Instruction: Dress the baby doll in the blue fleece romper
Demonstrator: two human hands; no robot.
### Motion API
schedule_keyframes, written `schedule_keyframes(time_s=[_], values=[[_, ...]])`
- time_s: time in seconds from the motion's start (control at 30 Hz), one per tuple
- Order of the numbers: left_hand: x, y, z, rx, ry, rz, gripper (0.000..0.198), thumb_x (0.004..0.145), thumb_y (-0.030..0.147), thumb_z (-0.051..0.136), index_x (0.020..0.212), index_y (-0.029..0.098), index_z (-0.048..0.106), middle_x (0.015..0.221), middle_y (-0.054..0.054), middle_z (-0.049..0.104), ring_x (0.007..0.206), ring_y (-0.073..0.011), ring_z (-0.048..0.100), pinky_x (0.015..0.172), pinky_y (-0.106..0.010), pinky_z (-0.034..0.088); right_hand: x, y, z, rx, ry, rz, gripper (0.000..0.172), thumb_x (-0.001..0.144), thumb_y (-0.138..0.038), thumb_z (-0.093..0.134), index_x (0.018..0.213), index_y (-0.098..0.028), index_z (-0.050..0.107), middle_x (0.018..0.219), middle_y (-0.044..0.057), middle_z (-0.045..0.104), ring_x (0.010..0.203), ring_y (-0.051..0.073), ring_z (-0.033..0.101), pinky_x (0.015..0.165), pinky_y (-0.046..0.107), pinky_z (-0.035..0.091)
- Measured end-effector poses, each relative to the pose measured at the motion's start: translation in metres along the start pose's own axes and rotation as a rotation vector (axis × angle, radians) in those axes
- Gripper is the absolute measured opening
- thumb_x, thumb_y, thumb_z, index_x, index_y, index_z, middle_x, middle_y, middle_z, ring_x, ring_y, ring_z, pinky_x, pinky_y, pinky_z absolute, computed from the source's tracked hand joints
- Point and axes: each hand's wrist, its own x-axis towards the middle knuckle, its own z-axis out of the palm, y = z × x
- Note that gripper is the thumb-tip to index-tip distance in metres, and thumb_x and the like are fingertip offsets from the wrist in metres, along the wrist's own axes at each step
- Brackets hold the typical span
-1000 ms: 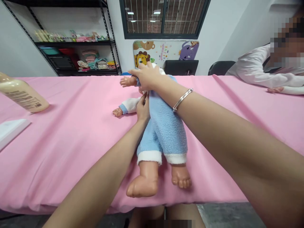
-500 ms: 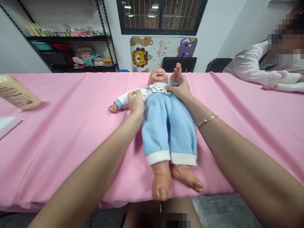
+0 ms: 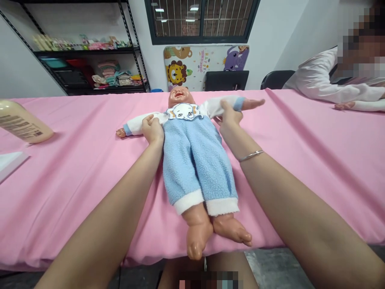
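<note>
One doll [image 3: 195, 160], on its back on the one pink cloth [image 3: 75, 172], head toward the far edge, feet at the near edge, face up. Two hands on it, one per arm. Left hand [image 3: 153, 130] pinches the white sleeve on the picture's left between thumb and fingers, near the shoulder; right hand [image 3: 231, 118] grips the other white sleeve, thumb on top, fingers partly hidden underneath. Both doll arms stretch out sideways — two blue cuffs, two small doll hands showing. Two blue fleece trouser legs with two white hems, two bare feet side by side, one animal-face bib [image 3: 185, 112] at the chest. One silver bracelet [image 3: 252, 155] on the right wrist. Left side of the cloth: one cream bottle [image 3: 25, 124] lying on its side, label lines unreadable, and one white flat object [image 3: 12, 162] just beside it, cut off by the frame. Behind: one black rack [image 3: 87, 52] with two stocked shelves in view, one barred window [image 3: 201, 20], one cartoon board [image 3: 207, 60], one dark panel [image 3: 227, 80] before it, one black chair [image 3: 276, 78]. Far right — one other person [image 3: 325, 82], white sleeves, leaning on the cloth, well apart from the doll.
</note>
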Motion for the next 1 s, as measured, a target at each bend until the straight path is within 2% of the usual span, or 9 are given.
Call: schedule_keyframes(time_s=[0.07,0.13,0.27,0.33,0.5,0.73,0.83,0.9,1.0], values=[[-0.001,-0.001,0.0,0.038,0.005,-0.003,0.023,0.071,0.007,0.049,0.091,0.018,0.053,0.099,-0.007,0.064,0.096,-0.0237,0.063,0.091,-0.034,0.048,0.002,0.001,-0.016,0.244,0.145,0.312,0.053,0.094,-0.027,0.048,0.138,-0.011,0.024,0.132,0.021,0.047,0.11,0.018,0.062,0.074,0.025,0.058],[-0.002,-0.002,0.001,0.068,0.006,-0.015,0.027,0.067,0.004,0.049,0.09,0.019,0.052,0.101,-0.008,0.063,0.101,-0.0247,0.062,0.095,-0.036,0.047,0.004,0.004,-0.029,0.283,0.232,0.439,0.064,0.09,-0.029,0.057,0.14,-0.012,0.022,0.135,0.02,0.045,0.111,0.018,0.062,0.073,0.024,0.058],[0.001,-0.006,0.001,0.086,0.013,-0.017,0.028,0.065,0.0,0.05,0.085,0.021,0.048,0.102,-0.008,0.061,0.109,-0.0247,0.059,0.102,-0.037,0.044,0.008,0.019,-0.041,-0.136,0.368,0.327,0.07,0.09,-0.031,0.058,0.141,-0.006,0.019,0.143,0.026,0.035,0.129,0.022,0.049,0.093,0.032,0.052],[0.002,-0.008,0.0,0.093,0.012,-0.01,0.027,0.066,0.0,0.051,0.083,0.021,0.047,0.099,-0.006,0.061,0.107,-0.0239,0.059,0.102,-0.037,0.043,0.008,0.025,-0.044,-0.315,0.41,0.248,0.068,0.089,-0.03,0.057,0.141,-0.005,0.021,0.142,0.025,0.038,0.131,0.024,0.046,0.1,0.035,0.047],[0.004,-0.011,-0.004,0.129,-0.05,0.035,0.023,0.071,-0.001,0.052,0.081,0.02,0.051,0.093,-0.005,0.063,0.096,-0.0215,0.062,0.096,-0.035,0.046,0.003,0.027,-0.048,-0.452,0.429,0.28,0.076,0.082,-0.032,0.064,0.142,-0.006,0.024,0.13,0.02,0.055,0.127,0.036,0.045,0.102,0.048,0.04],[0.001,-0.01,-0.007,0.155,-0.099,0.113,0.018,0.076,0.002,0.054,0.077,0.02,0.052,0.082,-0.002,0.062,0.085,-0.0181,0.061,0.088,-0.031,0.047,0.003,0.028,-0.047,-0.597,0.45,0.324,0.074,0.08,-0.033,0.066,0.14,-0.003,0.033,0.135,0.026,0.048,0.129,0.038,0.041,0.106,0.047,0.033],[0.0,-0.009,-0.007,0.176,-0.1,0.118,0.017,0.076,0.003,0.054,0.078,0.02,0.052,0.079,0.0,0.06,0.083,-0.0179,0.06,0.086,-0.031,0.046,-0.003,0.022,-0.047,-0.626,0.534,0.163,0.066,0.08,-0.023,0.065,0.138,-0.007,0.037,0.143,0.024,0.039,0.136,0.035,0.033,0.108,0.048,0.03],[0.001,-0.009,-0.007,0.184,-0.106,0.118,0.017,0.077,0.003,0.053,0.077,0.019,0.052,0.08,0.0,0.06,0.082,-0.0177,0.06,0.086,-0.03,0.045,-0.009,0.013,-0.046,-0.615,0.437,-0.075,0.051,0.083,-0.017,0.058,0.131,-0.012,0.042,0.136,0.02,0.047,0.132,0.031,0.039,0.106,0.046,0.033],[0.001,-0.008,-0.006,0.206,-0.109,0.146,0.015,0.079,0.005,0.052,0.076,0.019,0.052,0.08,-0.002,0.06,0.083,-0.0183,0.059,0.085,-0.029,0.044,-0.02,-0.003,-0.045,-0.513,-0.046,-0.279,0.015,0.09,-0.019,0.05,0.104,-0.015,0.056,0.093,0.01,0.063,0.095,0.023,0.059,0.088,0.038,0.043]])
